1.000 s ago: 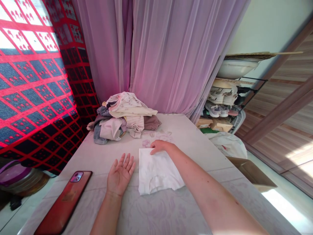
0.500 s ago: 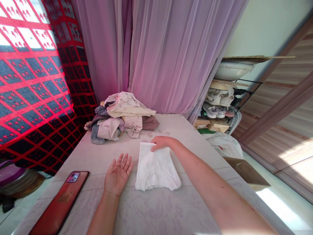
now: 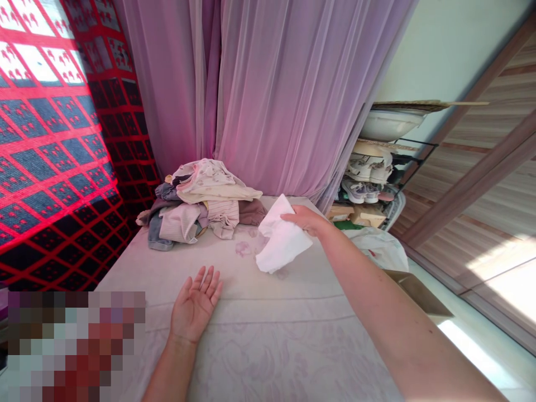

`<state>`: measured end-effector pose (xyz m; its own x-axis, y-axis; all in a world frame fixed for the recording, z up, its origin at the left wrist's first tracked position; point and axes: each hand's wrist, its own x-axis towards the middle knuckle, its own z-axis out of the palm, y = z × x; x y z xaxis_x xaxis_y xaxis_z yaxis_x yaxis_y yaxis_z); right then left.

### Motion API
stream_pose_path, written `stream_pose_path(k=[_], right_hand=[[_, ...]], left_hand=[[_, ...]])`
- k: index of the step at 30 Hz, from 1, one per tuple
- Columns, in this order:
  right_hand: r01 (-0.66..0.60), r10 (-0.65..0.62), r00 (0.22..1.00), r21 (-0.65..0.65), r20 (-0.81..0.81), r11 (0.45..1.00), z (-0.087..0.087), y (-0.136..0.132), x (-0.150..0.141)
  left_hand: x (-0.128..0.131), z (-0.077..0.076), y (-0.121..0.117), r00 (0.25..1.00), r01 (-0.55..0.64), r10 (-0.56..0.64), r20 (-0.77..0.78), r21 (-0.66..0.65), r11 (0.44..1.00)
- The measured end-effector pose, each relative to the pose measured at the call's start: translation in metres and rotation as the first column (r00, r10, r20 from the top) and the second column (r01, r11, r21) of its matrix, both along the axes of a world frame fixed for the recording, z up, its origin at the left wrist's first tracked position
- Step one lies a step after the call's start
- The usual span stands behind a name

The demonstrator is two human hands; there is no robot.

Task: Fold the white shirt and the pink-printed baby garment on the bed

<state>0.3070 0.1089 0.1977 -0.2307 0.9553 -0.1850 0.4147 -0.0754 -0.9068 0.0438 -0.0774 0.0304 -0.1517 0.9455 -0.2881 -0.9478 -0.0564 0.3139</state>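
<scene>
Far to the left of the pile of clothes (image 3: pixel 201 206) hangs a red and black patterned cloth (image 3: pixel 54 139), and low down on that side a pixelated patch (image 3: pixel 75 346) hides whatever lies there. Below the pile, my left hand (image 3: pixel 195 304) rests on the pale patterned bed (image 3: pixel 268 346), palm up, with the fingers relaxed and spread, holding nothing. The pile itself is a loose stack of pink, grey, cream and mauve garments, and behind it falls a sheer lilac curtain (image 3: pixel 268 95).

Just to the right of the pile, my right hand (image 3: pixel 307 219) is closed on a crumpled white garment (image 3: pixel 282 237), pinching it at one edge. The garment hangs from my hand above the bed, close to the pile but not touching it.

Further right of the pile, a metal rack holds pairs of shoes (image 3: pixel 360 190) beneath a white basin (image 3: pixel 389 125). Below the rack lie a white plastic bag (image 3: pixel 381 248) and a cardboard box (image 3: pixel 414 293).
</scene>
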Motion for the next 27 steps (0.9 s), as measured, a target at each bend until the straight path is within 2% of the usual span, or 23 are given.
stream_pose_path(k=[2,5,9,13,17,20,21,23,27], right_hand=[[0.114,-0.118,0.986,-0.037,-0.119,0.993,0.000,0.002,0.002],[0.262,-0.281,0.925,-0.107,-0.257,0.959,0.000,0.008,0.007],[0.373,-0.395,0.853,-0.131,-0.342,0.919,-0.003,0.027,0.015],[0.451,-0.452,0.811,-0.095,-0.372,0.888,0.000,0.064,0.016],[0.549,-0.502,0.741,-0.029,-0.446,0.835,0.016,0.110,0.017],[0.650,-0.560,0.654,-0.001,-0.508,0.760,0.020,0.136,0.030],[0.689,-0.590,0.616,-0.007,-0.522,0.725,0.014,0.140,0.037],[0.748,-0.652,0.546,-0.044,-0.526,0.662,-0.009,0.142,0.049],[0.753,-0.748,0.508,-0.201,-0.427,0.626,-0.087,0.118,0.065]], left_hand=[[0.000,0.000,0.000,1.000,-0.002,0.002,-0.007,0.004,1.000],[0.000,-0.001,-0.001,1.000,0.003,-0.003,-0.001,0.019,1.000],[-0.001,-0.004,-0.002,1.000,0.016,-0.016,0.008,0.027,1.000],[-0.002,-0.009,-0.001,0.999,0.026,-0.027,0.028,0.039,0.999],[-0.001,-0.010,-0.001,1.000,0.021,-0.021,0.012,0.018,1.000],[0.001,-0.006,-0.002,0.999,0.011,-0.012,-0.033,-0.052,0.999],[0.003,-0.004,-0.002,0.998,0.002,-0.007,-0.059,-0.081,0.997],[0.005,0.000,-0.002,0.993,-0.022,0.006,-0.119,-0.137,0.990],[0.009,0.010,-0.001,0.979,-0.044,0.000,-0.203,-0.211,0.977]])
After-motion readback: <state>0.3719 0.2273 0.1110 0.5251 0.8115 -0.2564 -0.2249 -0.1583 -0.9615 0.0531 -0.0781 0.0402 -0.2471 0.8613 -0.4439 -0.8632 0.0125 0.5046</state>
